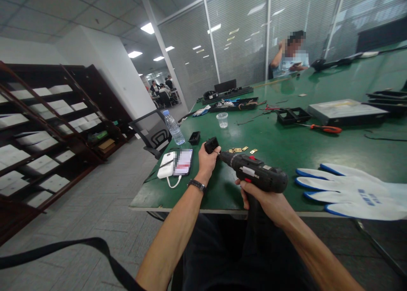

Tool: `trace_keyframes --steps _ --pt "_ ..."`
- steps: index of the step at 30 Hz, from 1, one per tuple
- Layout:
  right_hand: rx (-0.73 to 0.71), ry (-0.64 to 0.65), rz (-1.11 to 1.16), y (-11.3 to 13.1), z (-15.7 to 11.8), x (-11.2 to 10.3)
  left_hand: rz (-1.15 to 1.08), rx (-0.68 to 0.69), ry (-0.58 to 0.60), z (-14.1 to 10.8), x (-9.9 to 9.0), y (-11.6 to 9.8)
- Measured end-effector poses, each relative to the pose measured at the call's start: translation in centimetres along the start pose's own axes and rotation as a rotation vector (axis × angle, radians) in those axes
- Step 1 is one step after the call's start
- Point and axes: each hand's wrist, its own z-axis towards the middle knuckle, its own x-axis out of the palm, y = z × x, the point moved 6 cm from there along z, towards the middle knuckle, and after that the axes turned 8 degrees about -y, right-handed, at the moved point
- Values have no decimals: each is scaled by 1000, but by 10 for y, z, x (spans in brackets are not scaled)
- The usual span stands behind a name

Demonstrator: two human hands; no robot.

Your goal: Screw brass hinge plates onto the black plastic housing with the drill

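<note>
My left hand (pixel 207 158) is closed around a small black plastic box (pixel 211 145), holding it just above the green table. In my right hand (pixel 265 200) is a black cordless drill (pixel 254 171), gripped by its handle and pointing left. The drill's front end reaches the fingers of my left hand, close to the box; whether the tip touches the box I cannot tell. Several small brass-coloured plates (pixel 237 149) lie on the table behind the drill's nose. A second small black box (pixel 194 137) sits to the left of my left hand.
On the green table (pixel 270 138) are a water bottle (pixel 174 127), a plastic cup (pixel 222 120), a power bank (pixel 166 164) cabled to a phone (pixel 183 161), an orange-handled screwdriver (pixel 324 129), a black divided tray (pixel 292 115) and white-blue gloves (pixel 356 191). A person (pixel 291 57) sits across.
</note>
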Motion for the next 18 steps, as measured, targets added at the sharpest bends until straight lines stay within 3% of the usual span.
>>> trace_keyframes --steps 18 --pt "-9 11 -17 -1 0 0 -17 -29 4 0 1 3"
